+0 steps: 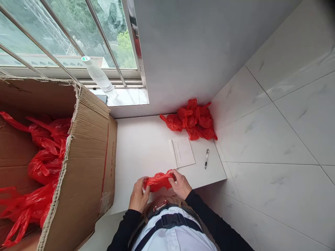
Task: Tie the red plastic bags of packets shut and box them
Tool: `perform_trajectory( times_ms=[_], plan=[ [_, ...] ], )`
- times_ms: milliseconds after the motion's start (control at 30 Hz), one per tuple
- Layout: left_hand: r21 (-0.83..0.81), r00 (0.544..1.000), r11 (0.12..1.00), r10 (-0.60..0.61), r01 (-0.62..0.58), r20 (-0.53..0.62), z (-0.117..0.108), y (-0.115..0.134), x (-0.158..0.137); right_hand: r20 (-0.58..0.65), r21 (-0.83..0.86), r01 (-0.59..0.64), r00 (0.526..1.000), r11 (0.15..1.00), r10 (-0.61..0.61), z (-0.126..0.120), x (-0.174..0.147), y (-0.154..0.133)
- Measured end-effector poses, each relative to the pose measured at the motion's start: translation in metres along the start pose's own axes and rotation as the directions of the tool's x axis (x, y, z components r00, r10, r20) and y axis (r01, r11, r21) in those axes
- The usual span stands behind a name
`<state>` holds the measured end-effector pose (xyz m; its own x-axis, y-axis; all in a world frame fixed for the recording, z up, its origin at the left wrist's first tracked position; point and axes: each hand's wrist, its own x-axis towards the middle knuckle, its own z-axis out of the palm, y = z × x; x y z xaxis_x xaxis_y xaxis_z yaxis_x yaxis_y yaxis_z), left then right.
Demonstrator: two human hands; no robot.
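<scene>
White table [141,146] in a corner, between a grey wall [172,52] and marbled tiles [261,129]; tall cardboard box [89,157] at its left end, with red bundles [47,157] inside.

Both hands on one item: a crumpled red plastic bag [158,182], stretched between them at the table's front edge, close to my waist. Left hand [138,196] has thumb and fingers pinched on its left end; right hand [181,184] likewise on its right end. Cannot tell whether the bag's underside touches the table. Contents, if any, not visible.

Beyond: notebook [184,152] just past my right hand, pen [206,159] to its right, heap of red bags [193,120] in the far right corner.

Risks, my estimate: the film looks thin, so a hard pull from both ends could tear it. Should either pinch slip, the bag could drop off the front edge. A careless right-hand sweep could shove the notebook or roll the pen over the side.
</scene>
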<state>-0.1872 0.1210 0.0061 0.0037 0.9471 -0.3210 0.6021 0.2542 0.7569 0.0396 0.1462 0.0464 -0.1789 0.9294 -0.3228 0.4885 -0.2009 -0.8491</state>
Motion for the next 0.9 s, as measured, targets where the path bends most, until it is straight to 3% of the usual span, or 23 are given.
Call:
perform_trajectory(
  times_ms=[133,267,367,567,700,833,900],
  plan=[
    [0.028,1.0,1.0,0.01,-0.011,0.019,0.007,0.005,0.004,0.003,0.025,-0.014,1.0,1.0,0.014,0.004,0.0,-0.002],
    [0.035,0.989,0.993,-0.105,0.109,-0.101,-0.006,-0.009,0.014,-0.074,0.043,-0.077,0.994,0.996,0.08,-0.007,0.002,0.011],
    [0.013,0.985,0.995,-0.097,0.1,-0.145,-0.017,-0.016,0.017,-0.128,0.036,-0.107,0.986,0.994,0.111,-0.015,0.002,0.023],
    [0.07,0.998,0.997,-0.026,0.031,-0.065,-0.008,0.003,0.008,-0.103,0.035,-0.058,0.993,0.998,0.061,-0.012,-0.001,0.022],
    [0.085,0.991,0.995,-0.036,0.047,-0.126,-0.007,0.009,0.005,-0.136,0.016,-0.005,0.991,1.0,0.007,-0.012,-0.003,0.017],
    [0.084,0.975,0.995,-0.04,0.059,-0.217,-0.022,0.005,0.003,-0.218,-0.044,0.012,0.976,0.999,-0.022,-0.02,-0.004,0.018],
    [0.084,0.977,0.994,-0.047,0.065,-0.207,-0.029,0.005,0.001,-0.222,-0.06,0.017,0.974,0.998,-0.03,-0.024,-0.005,0.018]
  ],
)
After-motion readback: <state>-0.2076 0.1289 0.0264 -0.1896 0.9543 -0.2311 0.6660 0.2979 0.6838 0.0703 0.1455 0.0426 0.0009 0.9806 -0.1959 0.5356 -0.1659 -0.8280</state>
